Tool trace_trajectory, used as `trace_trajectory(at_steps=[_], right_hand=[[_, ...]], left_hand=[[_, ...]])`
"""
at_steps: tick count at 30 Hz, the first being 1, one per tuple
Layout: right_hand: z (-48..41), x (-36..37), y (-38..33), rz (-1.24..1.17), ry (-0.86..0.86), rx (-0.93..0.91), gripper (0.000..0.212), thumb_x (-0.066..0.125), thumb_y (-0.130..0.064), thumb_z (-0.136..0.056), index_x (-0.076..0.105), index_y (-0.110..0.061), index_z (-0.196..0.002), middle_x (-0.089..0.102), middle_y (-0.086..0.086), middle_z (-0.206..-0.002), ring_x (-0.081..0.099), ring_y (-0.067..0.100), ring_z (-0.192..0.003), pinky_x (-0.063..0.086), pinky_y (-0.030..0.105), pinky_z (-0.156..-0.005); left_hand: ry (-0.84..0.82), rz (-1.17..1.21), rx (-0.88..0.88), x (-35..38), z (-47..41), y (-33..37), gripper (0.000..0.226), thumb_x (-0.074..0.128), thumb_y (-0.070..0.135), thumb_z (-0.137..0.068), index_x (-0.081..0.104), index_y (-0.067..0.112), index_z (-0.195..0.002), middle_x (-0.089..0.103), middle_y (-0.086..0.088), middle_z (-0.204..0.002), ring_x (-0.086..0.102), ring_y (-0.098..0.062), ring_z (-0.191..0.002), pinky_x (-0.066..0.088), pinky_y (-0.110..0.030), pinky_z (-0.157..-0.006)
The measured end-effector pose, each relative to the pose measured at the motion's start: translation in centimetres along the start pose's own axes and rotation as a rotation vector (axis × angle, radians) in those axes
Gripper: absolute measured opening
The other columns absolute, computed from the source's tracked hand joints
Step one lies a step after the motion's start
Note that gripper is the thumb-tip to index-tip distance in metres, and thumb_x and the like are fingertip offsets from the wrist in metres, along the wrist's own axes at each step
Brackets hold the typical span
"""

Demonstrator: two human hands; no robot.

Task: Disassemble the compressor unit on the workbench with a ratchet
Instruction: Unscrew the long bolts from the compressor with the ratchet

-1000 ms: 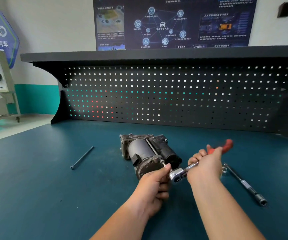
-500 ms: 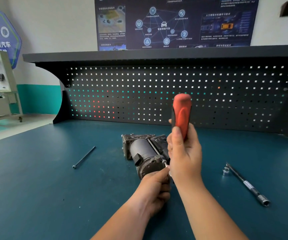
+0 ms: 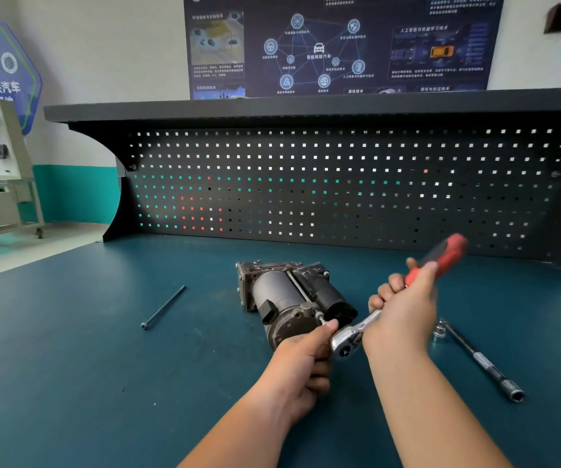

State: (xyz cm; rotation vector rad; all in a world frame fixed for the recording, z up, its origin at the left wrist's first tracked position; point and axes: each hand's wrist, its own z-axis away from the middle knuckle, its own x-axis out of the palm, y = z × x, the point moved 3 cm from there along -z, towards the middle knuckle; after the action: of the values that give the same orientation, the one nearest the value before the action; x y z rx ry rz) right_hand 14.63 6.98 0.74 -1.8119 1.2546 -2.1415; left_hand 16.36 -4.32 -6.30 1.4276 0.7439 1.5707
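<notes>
The right hand (image 3: 404,309) was closed round the red grip of the ratchet (image 3: 348,341), fingers wrapped over the top, with the end of the grip sticking out past the knuckles, up and to the right, blurred. The chrome head of the ratchet lay low and to the left of that hand, set at the near end of the compressor (image 3: 282,295). The left hand (image 3: 301,363) sat just beside the head, fingers curled under and the thumb tip laid against the head where it met a small silver fastener on the compressor's end cap. Whether this hand pinched anything there could not be told.

The compressor lay on its side near the middle of the blue surface (image 3: 69,366), its round dark motor body pointing toward the person and its grey block end toward the pegboard (image 3: 339,184).

To the left, well apart from the compressor, a long thin bolt (image 3: 163,307) lay at a slant. To the right, just past the right forearm, a long extension bar (image 3: 478,359) lay at a slant, with a small socket (image 3: 439,331) at its far end.

A dark poster (image 3: 339,45) hung on the wall above the pegboard.
</notes>
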Motion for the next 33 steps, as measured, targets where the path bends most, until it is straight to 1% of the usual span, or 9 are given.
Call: trace_trajectory(at_steps=[5, 10, 13, 16, 18, 22, 28, 31, 33], right_hand=[[3.3, 2.1, -0.1, 0.174, -0.453, -0.347, 0.017, 0.048, -0.044, -0.090, 0.055, -0.029, -0.090, 0.039, -0.014, -0.050, 0.032, 0.001, -0.043, 0.028, 0.016, -0.042], [5.6, 2.4, 1.1, 0.444, -0.719, -0.563, 0.014, 0.050, -0.055, -0.078, 0.058, -0.047, -0.086, 0.051, -0.017, -0.060, 0.043, 0.001, -0.054, 0.034, 0.021, -0.058], [4.4, 2.3, 0.5, 0.254, -0.538, -0.400, 0.017, 0.053, -0.048, -0.083, 0.059, -0.033, -0.086, 0.044, -0.015, -0.052, 0.036, -0.001, -0.045, 0.031, 0.016, -0.046], [1.1, 0.8, -0.1, 0.059, -0.149, -0.112, 0.021, 0.041, -0.038, -0.097, 0.053, -0.026, -0.084, 0.035, -0.013, -0.051, 0.027, 0.002, -0.038, 0.022, 0.015, -0.037], [-0.5, -0.7, 0.3, -0.062, 0.057, 0.141, 0.028, 0.038, -0.045, -0.097, 0.049, -0.026, -0.079, 0.032, -0.010, -0.053, 0.025, 0.005, -0.035, 0.020, 0.016, -0.037], [-1.3, -1.7, 1.1, -0.118, 0.161, 0.284, 0.032, 0.038, -0.051, -0.095, 0.047, -0.026, -0.078, 0.032, -0.011, -0.049, 0.025, 0.006, -0.034, 0.020, 0.017, -0.038], [1.5, 1.3, -0.2, 0.097, -0.235, -0.176, 0.021, 0.040, -0.038, -0.099, 0.053, -0.026, -0.088, 0.036, -0.015, -0.047, 0.028, 0.002, -0.038, 0.024, 0.015, -0.037], [3.9, 2.3, 0.2, 0.268, -0.532, -0.387, 0.017, 0.050, -0.050, -0.084, 0.056, -0.035, -0.088, 0.043, -0.014, -0.052, 0.035, 0.001, -0.045, 0.031, 0.018, -0.045], [5.1, 2.5, 0.6, 0.424, -0.665, -0.533, 0.019, 0.049, -0.055, -0.077, 0.056, -0.039, -0.087, 0.050, -0.015, -0.058, 0.042, 0.002, -0.052, 0.035, 0.020, -0.054]], left_hand=[[0.001, -0.076, -0.003, 0.2, 0.0, 0.0, 0.041, 0.072, 0.038, -0.075, 0.041, 0.024, -0.053, 0.027, 0.007, -0.048, 0.018, -0.006, -0.038, 0.014, -0.015, -0.032], [-0.023, -0.041, 0.013, 0.0, -0.3, -0.1, 0.036, 0.048, -0.002, -0.083, 0.042, 0.018, -0.053, 0.030, 0.007, -0.042, 0.019, -0.004, -0.035, 0.012, -0.016, -0.035], [-0.032, -0.001, 0.036, 0.0, -0.2, 0.1, 0.038, 0.057, 0.008, -0.087, 0.046, 0.020, -0.053, 0.032, 0.008, -0.045, 0.020, -0.003, -0.034, 0.014, -0.014, -0.032], [-0.041, 0.054, 0.053, 0.1, -0.2, 0.0, 0.048, 0.063, 0.021, -0.087, 0.056, 0.017, -0.040, 0.035, 0.009, -0.044, 0.022, -0.002, -0.032, 0.015, -0.013, -0.031], [-0.048, 0.070, 0.067, 0.2, -0.4, 0.0, 0.053, 0.063, 0.023, -0.086, 0.055, 0.018, -0.034, 0.034, 0.010, -0.043, 0.023, -0.001, -0.032, 0.015, -0.013, -0.031], [-0.033, 0.051, 0.029, 0.1, -0.6, -0.1, 0.037, 0.069, 0.027, -0.077, 0.050, 0.020, -0.046, 0.033, 0.009, -0.045, 0.023, -0.002, -0.033, 0.016, -0.014, -0.030], [-0.032, -0.006, -0.049, -0.1, -0.2, -0.2, 0.040, 0.079, 0.042, -0.051, 0.048, 0.020, -0.037, 0.032, 0.008, -0.047, 0.022, -0.004, -0.035, 0.016, -0.014, -0.030], [-0.019, -0.020, -0.038, -0.1, -0.2, -0.2, 0.040, 0.076, 0.029, -0.071, 0.046, 0.022, -0.046, 0.030, 0.007, -0.049, 0.020, -0.004, -0.036, 0.014, -0.014, -0.031], [-0.022, -0.027, -0.007, -0.2, -0.4, -0.2, 0.041, 0.059, 0.008, -0.080, 0.047, 0.020, -0.043, 0.031, 0.007, -0.045, 0.020, -0.003, -0.035, 0.011, -0.015, -0.035]])
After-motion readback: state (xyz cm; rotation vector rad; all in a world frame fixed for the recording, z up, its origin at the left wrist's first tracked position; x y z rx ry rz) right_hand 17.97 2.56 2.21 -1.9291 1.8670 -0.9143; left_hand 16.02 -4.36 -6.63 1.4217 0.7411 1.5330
